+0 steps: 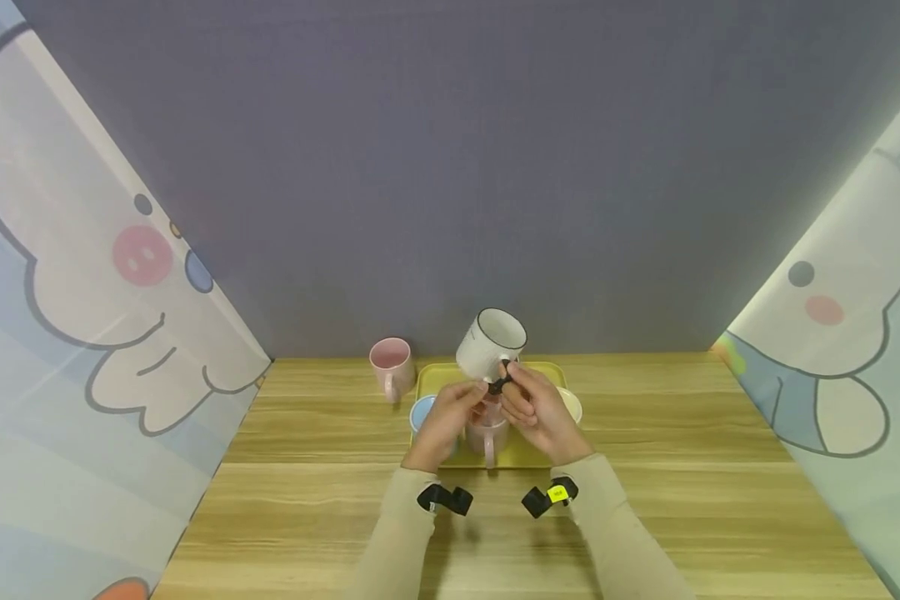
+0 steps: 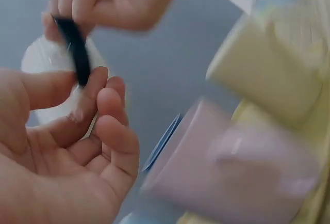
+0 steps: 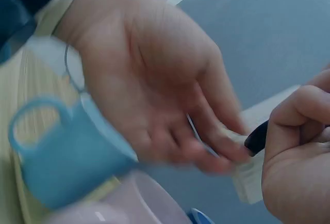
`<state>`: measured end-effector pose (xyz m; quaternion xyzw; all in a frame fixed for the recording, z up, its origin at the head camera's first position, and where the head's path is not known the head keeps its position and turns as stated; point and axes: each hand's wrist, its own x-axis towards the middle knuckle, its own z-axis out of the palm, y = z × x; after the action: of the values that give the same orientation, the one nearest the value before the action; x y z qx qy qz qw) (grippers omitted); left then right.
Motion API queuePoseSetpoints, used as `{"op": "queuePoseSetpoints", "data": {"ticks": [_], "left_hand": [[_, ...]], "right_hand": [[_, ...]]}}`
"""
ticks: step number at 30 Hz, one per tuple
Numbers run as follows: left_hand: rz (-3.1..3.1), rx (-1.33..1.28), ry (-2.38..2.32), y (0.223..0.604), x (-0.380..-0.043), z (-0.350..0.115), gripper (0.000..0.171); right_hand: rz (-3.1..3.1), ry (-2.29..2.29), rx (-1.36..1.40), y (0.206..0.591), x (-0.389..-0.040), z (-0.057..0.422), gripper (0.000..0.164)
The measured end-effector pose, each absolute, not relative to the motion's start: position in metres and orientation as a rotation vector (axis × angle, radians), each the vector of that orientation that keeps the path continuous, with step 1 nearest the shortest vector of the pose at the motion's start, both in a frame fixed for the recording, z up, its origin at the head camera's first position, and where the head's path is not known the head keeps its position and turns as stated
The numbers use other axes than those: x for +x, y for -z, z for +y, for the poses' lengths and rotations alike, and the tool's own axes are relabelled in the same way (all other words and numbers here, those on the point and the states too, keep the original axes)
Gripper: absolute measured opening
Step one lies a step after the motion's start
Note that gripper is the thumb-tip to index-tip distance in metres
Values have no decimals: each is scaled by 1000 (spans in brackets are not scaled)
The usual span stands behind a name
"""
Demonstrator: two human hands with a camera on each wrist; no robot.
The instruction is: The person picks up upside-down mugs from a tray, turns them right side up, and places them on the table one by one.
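Above the back of the yellow tray (image 1: 525, 454), a white mug (image 1: 482, 350) with a dark rim is tilted, its mouth toward the head camera. My left hand (image 1: 444, 425) pinches a black curved handle (image 2: 77, 53) at its near side between thumb and finger. On the same black part are the fingertips of my right hand (image 1: 546, 414), pinching it from the right. How the handle joins the mug is hidden by fingers. Below the hands stands a pink mug (image 1: 487, 440) on the tray, its handle toward me.
A blue mug (image 3: 72, 152) stands on the tray's left side and a pale yellow mug (image 2: 263, 69) on its right. Another pink mug (image 1: 392, 367) stands on the wooden table (image 1: 315, 492) left of the tray. A grey wall (image 1: 480, 167) rises behind.
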<state>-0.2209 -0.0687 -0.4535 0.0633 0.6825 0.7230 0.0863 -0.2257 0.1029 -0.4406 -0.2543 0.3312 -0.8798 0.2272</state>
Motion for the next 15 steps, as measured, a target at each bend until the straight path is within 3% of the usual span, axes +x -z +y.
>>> {"op": "queuePoseSetpoints", "data": {"ticks": [8,15], "left_hand": [[2639,19,-1965,461,-235,-117,16],[2886,-191,-1717,480,-234,-155,17]], "right_hand": [[1430,2362,-747,431,-222,117,20],[1646,2379,-682,430,-224,136,20]]}}
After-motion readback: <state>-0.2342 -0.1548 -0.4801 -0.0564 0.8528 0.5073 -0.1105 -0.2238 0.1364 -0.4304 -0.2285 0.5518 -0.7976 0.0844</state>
